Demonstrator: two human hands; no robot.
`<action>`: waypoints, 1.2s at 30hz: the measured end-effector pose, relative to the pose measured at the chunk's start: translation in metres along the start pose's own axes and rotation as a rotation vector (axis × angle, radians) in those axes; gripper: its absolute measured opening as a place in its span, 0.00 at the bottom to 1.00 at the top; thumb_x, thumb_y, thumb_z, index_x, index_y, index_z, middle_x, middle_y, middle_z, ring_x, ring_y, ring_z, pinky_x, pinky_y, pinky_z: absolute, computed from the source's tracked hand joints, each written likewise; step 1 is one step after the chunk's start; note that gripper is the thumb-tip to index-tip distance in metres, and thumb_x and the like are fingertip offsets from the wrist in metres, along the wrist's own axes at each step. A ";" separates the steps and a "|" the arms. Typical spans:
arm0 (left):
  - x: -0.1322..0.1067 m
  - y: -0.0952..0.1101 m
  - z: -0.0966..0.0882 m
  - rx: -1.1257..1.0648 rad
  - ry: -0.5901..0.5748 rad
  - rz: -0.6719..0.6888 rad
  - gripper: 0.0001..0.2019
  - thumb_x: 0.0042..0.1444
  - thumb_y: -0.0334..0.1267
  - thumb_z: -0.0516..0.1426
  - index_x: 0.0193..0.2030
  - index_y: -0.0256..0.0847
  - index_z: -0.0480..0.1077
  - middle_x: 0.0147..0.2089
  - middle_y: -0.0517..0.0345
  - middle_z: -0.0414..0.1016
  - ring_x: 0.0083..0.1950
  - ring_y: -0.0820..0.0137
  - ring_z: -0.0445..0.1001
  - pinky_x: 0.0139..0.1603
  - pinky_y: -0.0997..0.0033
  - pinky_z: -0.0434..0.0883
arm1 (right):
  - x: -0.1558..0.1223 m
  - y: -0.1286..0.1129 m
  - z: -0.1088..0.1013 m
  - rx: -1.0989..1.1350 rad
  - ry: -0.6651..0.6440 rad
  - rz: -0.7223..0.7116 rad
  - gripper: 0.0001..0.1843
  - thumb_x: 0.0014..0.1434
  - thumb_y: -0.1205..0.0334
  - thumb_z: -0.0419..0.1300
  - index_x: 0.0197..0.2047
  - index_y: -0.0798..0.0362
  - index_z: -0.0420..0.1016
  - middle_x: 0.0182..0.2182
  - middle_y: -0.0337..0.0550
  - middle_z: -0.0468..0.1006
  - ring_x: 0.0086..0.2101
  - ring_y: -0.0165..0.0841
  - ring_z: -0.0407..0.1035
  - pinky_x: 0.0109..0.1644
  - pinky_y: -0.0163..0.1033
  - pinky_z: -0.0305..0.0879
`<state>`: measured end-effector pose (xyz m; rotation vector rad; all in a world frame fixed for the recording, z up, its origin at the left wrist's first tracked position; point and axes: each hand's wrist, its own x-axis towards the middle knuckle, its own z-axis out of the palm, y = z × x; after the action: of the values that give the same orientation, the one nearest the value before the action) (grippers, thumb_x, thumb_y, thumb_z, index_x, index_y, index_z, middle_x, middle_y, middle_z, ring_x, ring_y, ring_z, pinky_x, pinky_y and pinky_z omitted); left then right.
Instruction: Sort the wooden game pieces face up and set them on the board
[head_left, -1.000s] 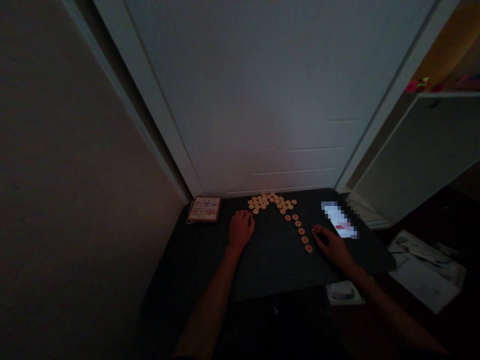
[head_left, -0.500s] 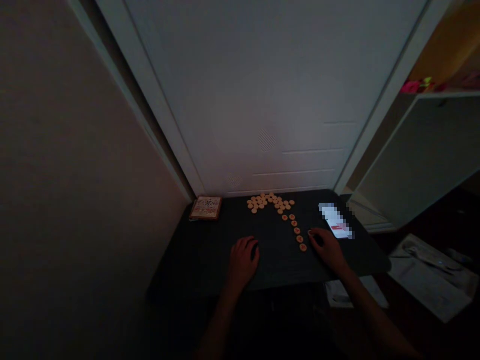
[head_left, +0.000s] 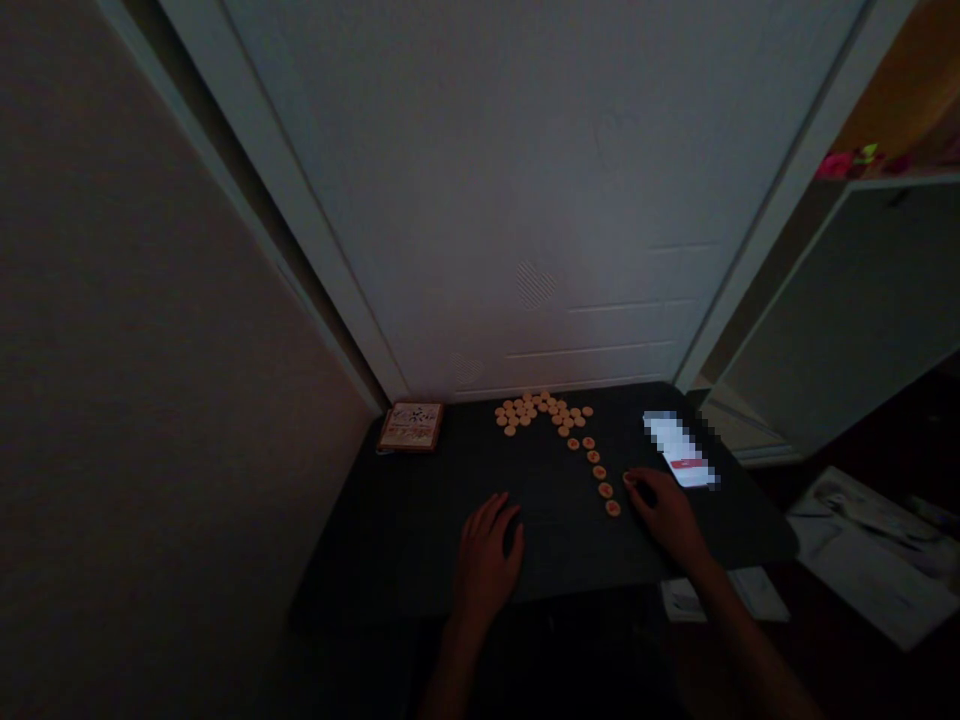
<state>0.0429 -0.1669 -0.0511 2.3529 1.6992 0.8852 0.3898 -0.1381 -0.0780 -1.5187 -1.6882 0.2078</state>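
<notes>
Dark table [head_left: 555, 550], round pieces [head_left: 553, 410], pale panel [head_left: 480, 200] behind

You have before you a large, pale grey-white panel [head_left: 450, 180] with a raised border, and on it a striped heart relief [head_left: 535, 285] and thin horizontal lines. At your left stands a plain, grey-brown wall [head_left: 150, 380]. The dark, rounded-corner tabletop [head_left: 405, 540] reaches close to the panel. At your right you see a pale, flat-sided cabinet [head_left: 855, 310], with small pink and yellow-green objects [head_left: 847, 160] above it. A whitish, rectangular item [head_left: 870, 575] lies on the dark floor [head_left: 892, 690]. The light is dim.
</notes>
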 end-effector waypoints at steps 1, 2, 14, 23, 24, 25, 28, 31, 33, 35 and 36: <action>0.000 0.000 0.000 -0.007 -0.002 -0.009 0.15 0.66 0.40 0.55 0.57 0.48 0.73 0.65 0.52 0.72 0.67 0.54 0.68 0.66 0.42 0.67 | -0.001 0.000 0.000 -0.002 -0.004 0.004 0.17 0.65 0.48 0.58 0.50 0.49 0.79 0.48 0.51 0.81 0.49 0.47 0.75 0.57 0.56 0.71; 0.000 0.000 0.000 -0.015 -0.004 -0.018 0.14 0.66 0.40 0.55 0.57 0.48 0.74 0.65 0.52 0.73 0.67 0.54 0.69 0.66 0.42 0.68 | -0.001 0.000 0.000 -0.004 -0.009 0.009 0.17 0.65 0.48 0.58 0.50 0.48 0.79 0.48 0.51 0.81 0.50 0.47 0.75 0.57 0.57 0.70; -0.002 -0.006 0.003 -0.049 -0.011 -0.025 0.15 0.64 0.40 0.56 0.56 0.52 0.74 0.65 0.53 0.72 0.66 0.51 0.69 0.64 0.39 0.69 | 0.004 -0.010 -0.011 0.181 0.048 0.254 0.23 0.66 0.42 0.56 0.56 0.44 0.76 0.55 0.49 0.77 0.53 0.46 0.73 0.59 0.55 0.70; 0.060 -0.014 -0.025 -0.275 -0.293 0.068 0.12 0.66 0.41 0.55 0.52 0.50 0.77 0.55 0.55 0.79 0.57 0.60 0.76 0.62 0.51 0.73 | 0.085 -0.041 0.001 0.453 -0.164 0.264 0.21 0.66 0.44 0.57 0.55 0.45 0.78 0.54 0.47 0.79 0.49 0.42 0.77 0.55 0.50 0.74; 0.074 -0.013 -0.030 -0.317 -0.324 0.052 0.12 0.67 0.42 0.54 0.52 0.50 0.78 0.53 0.55 0.80 0.55 0.61 0.78 0.59 0.53 0.74 | 0.097 -0.048 0.005 0.476 -0.221 0.259 0.21 0.66 0.44 0.58 0.54 0.45 0.79 0.52 0.47 0.80 0.49 0.42 0.77 0.55 0.50 0.74; 0.087 -0.012 -0.034 -0.356 -0.334 0.038 0.13 0.67 0.44 0.54 0.51 0.50 0.78 0.52 0.56 0.81 0.53 0.61 0.79 0.58 0.55 0.75 | 0.108 -0.055 0.009 0.519 -0.283 0.265 0.21 0.65 0.45 0.59 0.54 0.45 0.79 0.50 0.47 0.81 0.48 0.42 0.77 0.54 0.50 0.75; 0.128 -0.005 -0.041 -0.468 -0.269 0.017 0.13 0.65 0.45 0.57 0.52 0.49 0.78 0.50 0.54 0.82 0.52 0.61 0.79 0.57 0.58 0.76 | 0.134 -0.076 0.024 0.666 -0.434 0.291 0.22 0.63 0.45 0.62 0.54 0.47 0.80 0.46 0.47 0.82 0.45 0.40 0.78 0.51 0.49 0.76; 0.161 0.003 -0.036 -0.554 -0.158 -0.035 0.13 0.61 0.44 0.61 0.51 0.48 0.78 0.48 0.54 0.83 0.50 0.60 0.80 0.53 0.59 0.77 | 0.150 -0.091 0.039 0.802 -0.477 0.322 0.23 0.62 0.43 0.64 0.53 0.48 0.79 0.43 0.46 0.83 0.43 0.37 0.79 0.50 0.46 0.76; 0.175 0.007 -0.027 -0.629 -0.117 -0.085 0.13 0.59 0.43 0.62 0.50 0.47 0.79 0.46 0.53 0.83 0.48 0.61 0.80 0.51 0.60 0.78 | 0.155 -0.097 0.047 0.852 -0.503 0.326 0.24 0.61 0.42 0.64 0.52 0.50 0.79 0.42 0.46 0.83 0.42 0.37 0.79 0.48 0.45 0.77; 0.182 0.008 -0.014 -0.713 -0.124 -0.134 0.13 0.60 0.43 0.62 0.50 0.46 0.78 0.45 0.53 0.83 0.47 0.62 0.81 0.50 0.61 0.78 | 0.157 -0.099 0.052 0.845 -0.527 0.332 0.24 0.59 0.42 0.65 0.51 0.50 0.79 0.41 0.46 0.83 0.41 0.37 0.79 0.45 0.43 0.77; 0.182 0.008 -0.007 -0.752 -0.142 -0.153 0.13 0.60 0.44 0.61 0.50 0.45 0.78 0.45 0.53 0.83 0.46 0.63 0.81 0.49 0.61 0.78 | 0.157 -0.099 0.054 0.832 -0.538 0.340 0.25 0.59 0.42 0.66 0.50 0.51 0.79 0.41 0.46 0.83 0.40 0.37 0.79 0.43 0.43 0.77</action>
<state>0.0834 -0.0081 0.0293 1.7125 1.1786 1.0578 0.2929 -0.0036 0.0214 -1.1205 -1.4033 1.4122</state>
